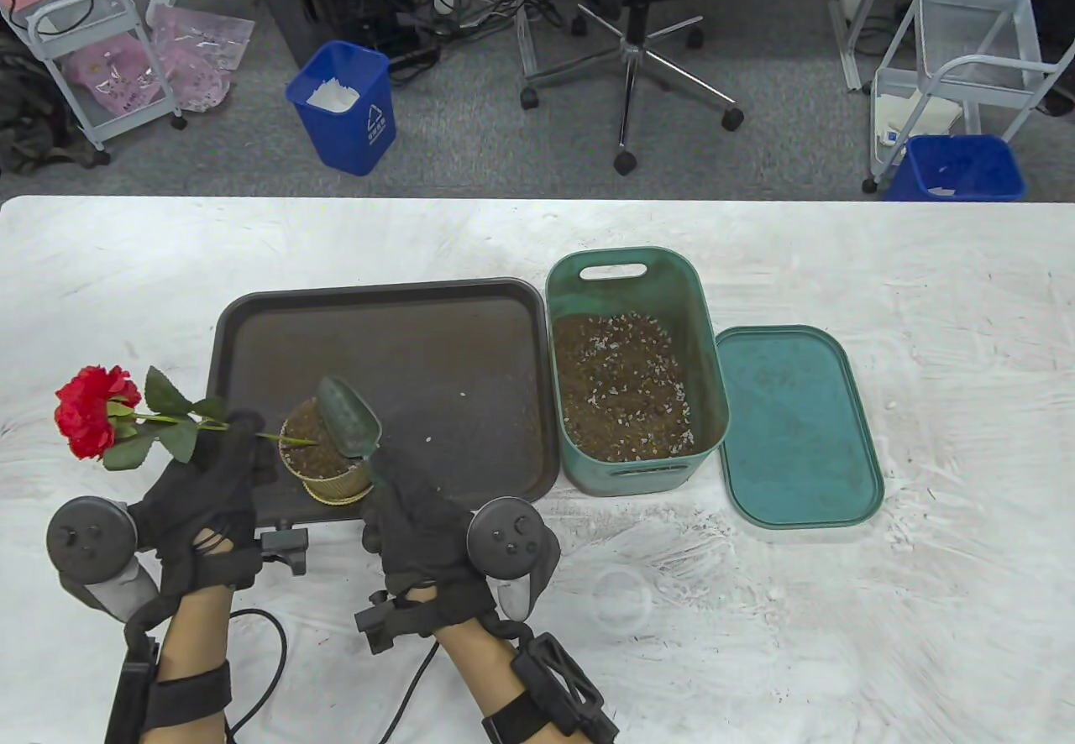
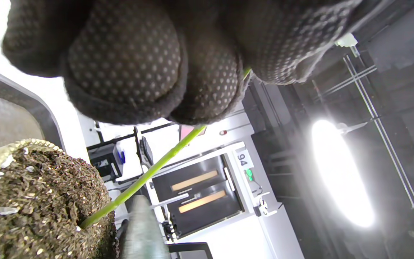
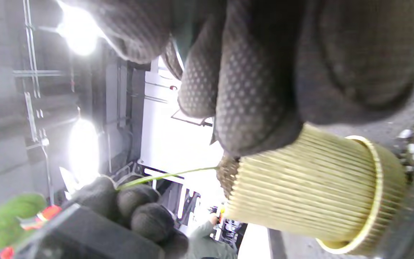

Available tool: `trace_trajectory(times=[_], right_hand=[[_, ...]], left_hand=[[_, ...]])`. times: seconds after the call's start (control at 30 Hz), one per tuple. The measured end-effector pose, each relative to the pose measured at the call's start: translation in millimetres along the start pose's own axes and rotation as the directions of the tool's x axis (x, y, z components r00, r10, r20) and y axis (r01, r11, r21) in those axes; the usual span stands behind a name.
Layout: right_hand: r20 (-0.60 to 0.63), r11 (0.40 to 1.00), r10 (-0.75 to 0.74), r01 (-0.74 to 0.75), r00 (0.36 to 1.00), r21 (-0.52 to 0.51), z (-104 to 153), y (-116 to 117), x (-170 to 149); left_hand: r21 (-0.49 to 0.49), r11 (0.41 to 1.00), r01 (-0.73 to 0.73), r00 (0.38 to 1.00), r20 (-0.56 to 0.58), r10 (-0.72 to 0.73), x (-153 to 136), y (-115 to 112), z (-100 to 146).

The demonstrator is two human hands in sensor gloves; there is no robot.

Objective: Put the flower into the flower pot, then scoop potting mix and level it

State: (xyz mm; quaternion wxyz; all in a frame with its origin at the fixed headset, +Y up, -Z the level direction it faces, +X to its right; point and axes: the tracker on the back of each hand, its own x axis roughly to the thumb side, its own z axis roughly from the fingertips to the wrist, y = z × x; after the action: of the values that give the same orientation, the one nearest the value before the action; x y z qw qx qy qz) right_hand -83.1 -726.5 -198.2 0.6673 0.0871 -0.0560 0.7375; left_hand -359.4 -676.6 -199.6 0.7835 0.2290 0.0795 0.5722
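Table view is showing the job partway along: the flower point(image 1: 92, 412) is lying tilted well over to the left, its thin green stem tip reaching into the mix in the pot point(image 1: 323, 463), so planting is looking begun but not settled. The left hand point(image 1: 206, 475) is pinching the stem between curled fingers; the left wrist view is showing dotted glove fingertips point(image 2: 124, 64) closed on the stem point(image 2: 146, 178), which is entering the mix near the rim. The right hand point(image 1: 416, 521) is gripping the handle of the scoop point(image 1: 348, 415), whose bowl is hovering over the pot; I cannot tell whether it is carrying any mix. The pot is already looking close to full, so I judge that straightening the flower, topping up and leveling are what is remaining.

The pot is standing at the near edge of the tray point(image 1: 252, 332), a dark, flat, round-cornered rectangle. In the right wrist view the pot point(image 3: 300, 190) is looking pale gold, finely ribbed and tapered, with a rolled rim. The mix is coarse, brown and fibrous with white flecks. The bin point(image 1: 701, 341) of mix is green plastic, dusty, with a handle slot; its lid point(image 1: 798, 425) is lying flat just beside it on the smeared white counter point(image 1: 924, 274). The petals are red and ruffled, the leaves cloth-like
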Motion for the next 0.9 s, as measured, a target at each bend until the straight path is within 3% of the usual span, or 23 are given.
trace_trajectory(times=[0.2,0.33,0.43,0.57,0.77,0.9], right_hand=[[-0.066,1.0,0.012,-0.011,0.998,0.026,-2.3,-0.8,-4.1],[-0.12,0.999,-0.039,0.043,0.992,0.028,-6.0,-11.9,16.3],[-0.092,0.998,0.024,-0.018,0.995,0.068,-12.9,-18.3,33.6],[-0.134,0.997,0.016,-0.005,0.991,0.079,-24.6,-15.8,36.3],[-0.143,0.974,0.193,-0.171,0.971,0.151,-47.0,2.0,46.7],[-0.137,0.9,0.392,-0.349,0.91,0.261,-59.1,7.0,56.1]], left_hand=[[0.0,1.0,0.004,1.0,0.002,-0.004,0.1,0.3,-0.4],[0.003,1.0,0.019,1.0,0.006,-0.019,0.0,1.4,-1.5],[0.006,1.0,0.018,1.0,0.004,-0.018,0.0,1.3,-1.2],[-0.002,1.0,0.019,1.0,0.011,-0.019,1.2,0.2,-1.0],[0.0,1.0,0.01,1.0,0.001,-0.01,-0.1,1.9,-2.0],[0.004,1.0,0.006,1.0,-0.005,-0.006,-0.9,2.7,-2.5]])
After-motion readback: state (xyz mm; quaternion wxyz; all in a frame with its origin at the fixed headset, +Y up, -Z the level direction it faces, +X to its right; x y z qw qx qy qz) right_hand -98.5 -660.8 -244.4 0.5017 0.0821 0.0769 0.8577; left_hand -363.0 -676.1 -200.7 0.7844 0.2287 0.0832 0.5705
